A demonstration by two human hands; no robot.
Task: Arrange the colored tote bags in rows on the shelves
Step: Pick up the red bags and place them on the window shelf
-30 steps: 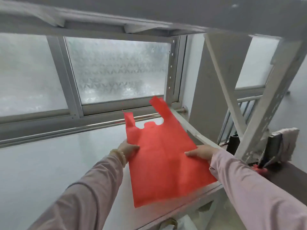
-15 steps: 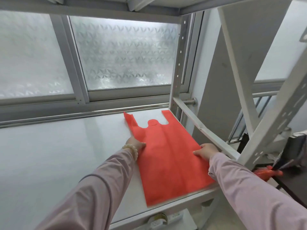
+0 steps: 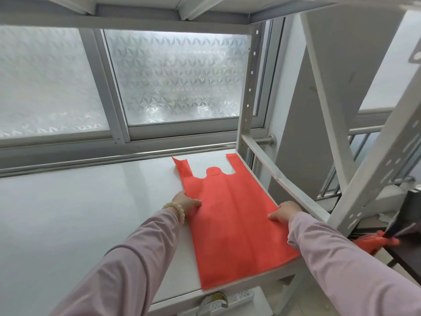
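Lying flat at the right end of the white shelf (image 3: 91, 213), the red tote bag (image 3: 232, 220) points its 2 handles toward the frosted window (image 3: 173, 76). The left hand (image 3: 185, 202) and right hand (image 3: 284, 212) each pinch a side edge, thumb on top; the fingers beneath are hidden. Its bottom hem sits right at the front lip, so a careless release could let the light fabric slide off. The left handle (image 3: 182, 167) is folded over and may set creased. The right edge runs just beside the side rail (image 3: 284, 185); dragging hands away could skew the row.
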